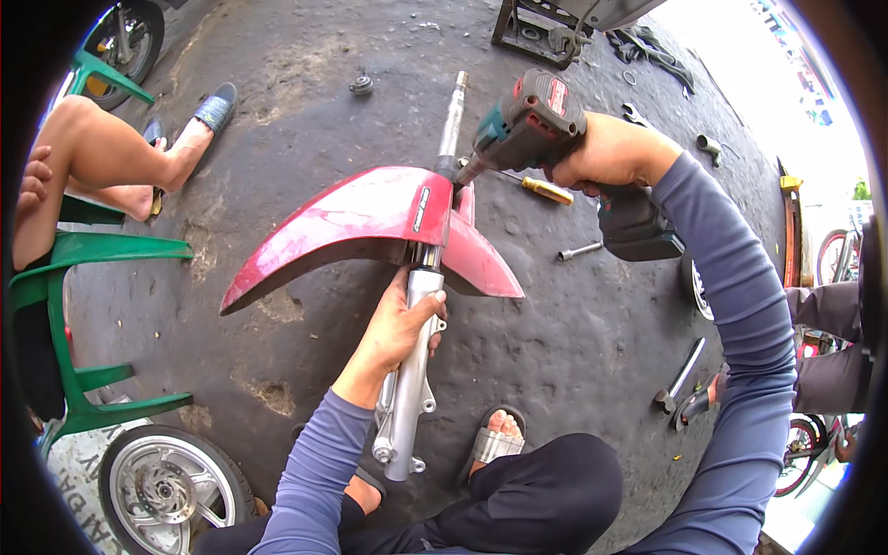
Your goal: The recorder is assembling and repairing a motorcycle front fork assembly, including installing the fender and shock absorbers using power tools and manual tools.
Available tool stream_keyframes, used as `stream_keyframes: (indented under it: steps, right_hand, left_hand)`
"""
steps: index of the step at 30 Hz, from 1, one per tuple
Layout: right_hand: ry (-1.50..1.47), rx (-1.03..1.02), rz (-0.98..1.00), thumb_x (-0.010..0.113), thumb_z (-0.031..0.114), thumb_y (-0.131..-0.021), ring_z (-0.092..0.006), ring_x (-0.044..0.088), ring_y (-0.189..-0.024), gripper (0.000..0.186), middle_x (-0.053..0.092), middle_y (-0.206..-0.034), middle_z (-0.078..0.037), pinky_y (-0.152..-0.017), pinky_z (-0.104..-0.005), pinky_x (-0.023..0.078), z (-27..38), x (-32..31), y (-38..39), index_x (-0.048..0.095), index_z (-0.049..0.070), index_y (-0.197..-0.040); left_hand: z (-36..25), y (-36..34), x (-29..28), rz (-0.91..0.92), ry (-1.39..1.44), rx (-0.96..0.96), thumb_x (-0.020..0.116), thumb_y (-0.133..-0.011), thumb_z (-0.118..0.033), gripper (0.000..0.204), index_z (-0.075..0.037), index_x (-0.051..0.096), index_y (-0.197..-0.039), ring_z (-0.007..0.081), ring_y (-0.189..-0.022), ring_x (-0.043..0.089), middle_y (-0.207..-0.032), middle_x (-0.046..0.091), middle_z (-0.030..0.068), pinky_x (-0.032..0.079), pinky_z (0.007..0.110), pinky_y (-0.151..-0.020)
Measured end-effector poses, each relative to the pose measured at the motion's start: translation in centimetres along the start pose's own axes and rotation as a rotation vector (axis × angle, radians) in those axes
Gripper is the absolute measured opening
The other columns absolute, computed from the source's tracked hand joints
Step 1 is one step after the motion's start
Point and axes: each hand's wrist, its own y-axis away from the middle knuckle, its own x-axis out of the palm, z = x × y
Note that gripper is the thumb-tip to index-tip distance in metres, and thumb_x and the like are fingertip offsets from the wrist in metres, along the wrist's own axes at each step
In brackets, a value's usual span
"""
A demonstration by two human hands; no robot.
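My left hand (407,324) grips the silver lower tube of a fork assembly (403,430), whose upper tube (454,111) rises through a red front fender (342,213). The fender shows a scuffed, glossy surface. My right hand (601,148) is closed on a black and teal cordless impact tool (527,116), with its battery base (638,240) lower down. The tool's nose points at the fender beside the upper tube; its exact contact is too small to tell. A yellow-handled screwdriver (546,191) lies just beyond the fender, partly behind the tool.
A seated person's bare leg (125,139) and green plastic chairs (120,245) are left, a loose wheel (166,490) bottom left. Another person's legs (823,361) are right. A metal stand (527,32), wrench (634,116), socket extension (578,251) and hammer (680,375) are on the dark floor (305,379).
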Motion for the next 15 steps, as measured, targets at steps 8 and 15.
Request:
stream_keyframes:
  steps: [8, 15]
  right_hand:
    - [0.137, -0.038, -0.016, 0.069, 0.006, -0.069, -0.0109, 0.056, -0.053, 0.015, 0.061, -0.064, -0.004, -0.049, -0.0308, 0.046, 0.13, -0.58, -0.18, 0.065, 0.001, -0.082]
    - [0.094, -0.010, 0.032, 0.069, 0.004, -0.069, -0.0107, 0.057, -0.054, 0.016, 0.061, -0.065, -0.003, -0.048, -0.0292, 0.046, -0.19, -0.31, -0.70, 0.065, 0.001, -0.084]
  left_hand:
    - [-0.04, 0.08, 0.08, 0.000, 0.005, 0.010, 0.064, -0.093, -0.018, 0.042, -0.007, 0.040, -0.126, 0.0138, -0.047, 0.055, -0.077, 0.060, 0.0060, 0.047, 0.028, -0.040]
    - [0.15, 0.24, -0.17, -0.033, -0.024, 0.035, 0.068, -0.091, -0.022, 0.042, -0.005, 0.046, -0.123, 0.0179, -0.050, 0.060, -0.075, 0.064, 0.0105, 0.050, 0.031, -0.046]
